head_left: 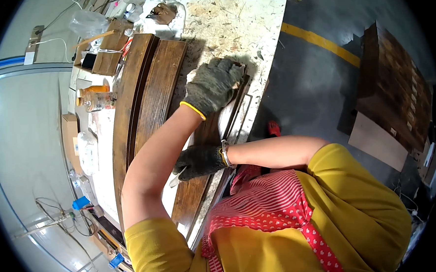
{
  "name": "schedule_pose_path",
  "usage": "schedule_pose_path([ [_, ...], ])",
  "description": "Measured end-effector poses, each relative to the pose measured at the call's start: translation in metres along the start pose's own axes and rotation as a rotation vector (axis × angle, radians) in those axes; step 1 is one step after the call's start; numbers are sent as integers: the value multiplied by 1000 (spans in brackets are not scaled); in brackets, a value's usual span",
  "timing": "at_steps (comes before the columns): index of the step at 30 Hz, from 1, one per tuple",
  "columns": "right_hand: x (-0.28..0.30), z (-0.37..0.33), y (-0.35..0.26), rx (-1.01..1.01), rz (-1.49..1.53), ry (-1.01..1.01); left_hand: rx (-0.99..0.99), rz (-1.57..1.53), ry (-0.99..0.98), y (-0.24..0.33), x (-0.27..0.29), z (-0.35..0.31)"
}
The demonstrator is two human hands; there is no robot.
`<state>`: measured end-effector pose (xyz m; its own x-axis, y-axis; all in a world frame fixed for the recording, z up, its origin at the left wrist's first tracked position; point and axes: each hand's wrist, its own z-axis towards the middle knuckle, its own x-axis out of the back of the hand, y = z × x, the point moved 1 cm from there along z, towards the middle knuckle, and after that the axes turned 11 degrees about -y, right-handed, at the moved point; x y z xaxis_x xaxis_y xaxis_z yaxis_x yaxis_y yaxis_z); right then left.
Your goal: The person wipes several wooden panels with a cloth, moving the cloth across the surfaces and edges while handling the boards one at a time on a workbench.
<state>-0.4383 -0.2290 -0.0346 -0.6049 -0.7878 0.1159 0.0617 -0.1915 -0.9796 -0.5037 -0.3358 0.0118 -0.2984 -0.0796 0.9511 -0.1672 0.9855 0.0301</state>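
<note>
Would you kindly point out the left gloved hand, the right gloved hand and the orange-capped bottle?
left gloved hand (213, 85), head view, back of the glove.
right gloved hand (198, 161), head view, back of the glove.
orange-capped bottle (97, 99), head view, middle of its body.

The scene is evenly lit; glare is seen at the left (edges are bent, corners blacked out).

Open brown cardboard box (106, 52) at surface far-left end; orange-capped labelled bottle (96, 99) lying nearby; crumpled clear plastic bag (88, 22) beyond box.

Grey gloves (213, 84); dark brown boards (158, 85); red striped apron (271, 202).
</note>
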Motion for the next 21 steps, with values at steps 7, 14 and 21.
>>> schedule_pose_path([
  [7,-14,0,28,166,-69,160,-305,119,190,23,-26,-41],
  [14,-10,-8,11,203,84,290,223,145,-82,-17,9,69],
  [21,8,-7,-8,-79,96,50,476,-759,507,-72,49,-30],
])
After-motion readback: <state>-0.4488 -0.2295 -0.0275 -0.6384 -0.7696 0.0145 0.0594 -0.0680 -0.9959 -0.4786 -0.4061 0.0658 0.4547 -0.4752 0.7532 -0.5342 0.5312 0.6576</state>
